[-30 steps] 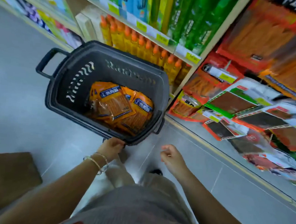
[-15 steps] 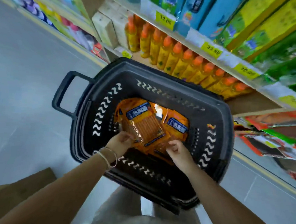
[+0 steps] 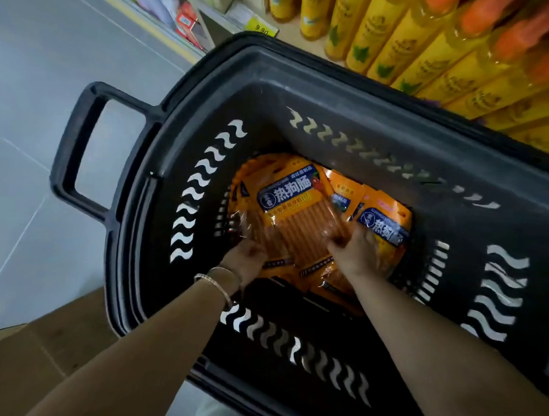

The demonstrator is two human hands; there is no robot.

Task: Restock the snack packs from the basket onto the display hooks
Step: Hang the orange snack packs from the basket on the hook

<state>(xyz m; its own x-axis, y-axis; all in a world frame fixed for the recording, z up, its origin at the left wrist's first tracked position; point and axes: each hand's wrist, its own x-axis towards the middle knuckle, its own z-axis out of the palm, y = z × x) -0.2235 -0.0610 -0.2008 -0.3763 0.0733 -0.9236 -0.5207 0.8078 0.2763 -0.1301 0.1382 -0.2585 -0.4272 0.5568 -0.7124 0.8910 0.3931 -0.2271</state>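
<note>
Orange snack pack (image 3: 294,209), label apparently "热狗肠"

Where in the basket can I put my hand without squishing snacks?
Bare floor shows between the snack packs and the basket's near wall, plus a strip by its left wall. The middle and right are crowded: packs, the left hand and the right hand.

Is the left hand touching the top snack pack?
Touching. The head view shows the left hand with fingers curled on the lower-left corner of the top snack pack, crinkling its wrapper.
</note>
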